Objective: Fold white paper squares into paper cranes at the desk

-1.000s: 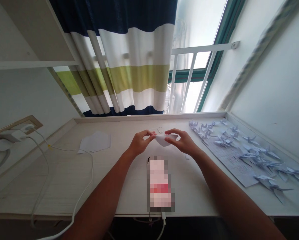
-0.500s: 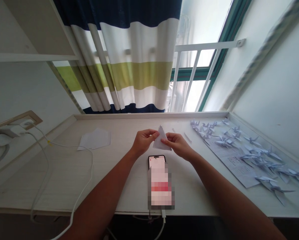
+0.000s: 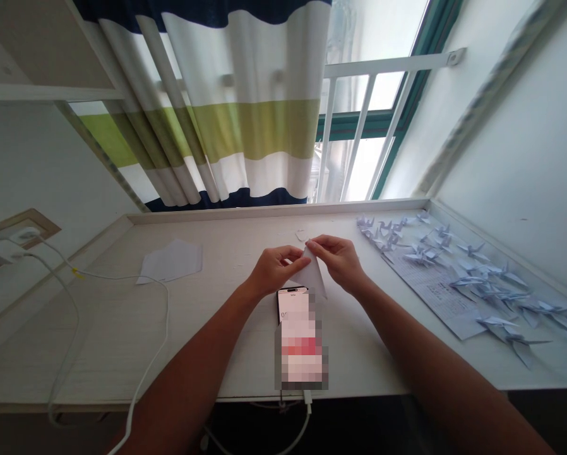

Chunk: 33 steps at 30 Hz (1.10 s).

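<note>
A small sheet of white paper [image 3: 310, 276], folded to a point at its top, is held between my two hands just beyond the phone. My left hand [image 3: 278, 268] pinches its left edge with thumb and fingers. At the upper tip, my right hand [image 3: 336, 256] grips the paper between thumb and forefinger. Below the paper lies a phone [image 3: 293, 304] with a lit screen, mostly blurred out, and a white cable at its lower end.
Several folded paper cranes [image 3: 423, 254] stand at the right, some on a written sheet [image 3: 447, 309]. Loose white paper [image 3: 172, 260] lies at the left. A white cable [image 3: 166, 316] runs from the wall socket [image 3: 44, 221] across the desk [image 3: 226, 354].
My right hand has shifted from the paper's lower right side up to its tip. The paper has tilted and sits slightly lower. The whole view has shifted a little.
</note>
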Each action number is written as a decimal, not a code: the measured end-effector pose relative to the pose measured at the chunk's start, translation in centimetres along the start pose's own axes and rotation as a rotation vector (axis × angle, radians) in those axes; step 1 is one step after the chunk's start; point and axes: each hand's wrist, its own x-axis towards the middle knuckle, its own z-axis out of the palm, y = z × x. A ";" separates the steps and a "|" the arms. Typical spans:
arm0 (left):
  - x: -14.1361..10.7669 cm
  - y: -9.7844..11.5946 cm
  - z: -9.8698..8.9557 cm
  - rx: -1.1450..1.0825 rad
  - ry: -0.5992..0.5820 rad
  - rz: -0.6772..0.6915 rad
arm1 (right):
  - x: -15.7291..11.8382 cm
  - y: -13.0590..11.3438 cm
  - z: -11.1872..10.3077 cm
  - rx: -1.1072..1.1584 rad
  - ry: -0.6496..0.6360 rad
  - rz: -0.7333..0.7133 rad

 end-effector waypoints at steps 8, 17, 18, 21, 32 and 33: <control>-0.1 0.1 0.6 -0.162 -0.010 -0.091 | -0.1 -0.3 0.2 0.080 0.016 0.032; -0.1 0.5 0.4 -0.164 -0.063 -0.095 | 0.2 0.2 -0.4 0.134 -0.046 0.074; -0.1 0.5 0.4 -0.170 -0.058 -0.104 | 0.2 0.1 -0.4 0.137 -0.045 0.078; -0.1 0.5 0.4 -0.214 -0.045 -0.144 | 0.2 0.0 -0.4 0.152 -0.049 0.088; -0.1 0.8 0.2 -0.165 -0.095 -0.137 | 0.1 -0.4 -0.2 0.068 -0.011 -0.002; -0.1 0.8 0.2 -0.167 -0.093 -0.137 | 0.1 -0.4 -0.1 0.059 -0.009 -0.007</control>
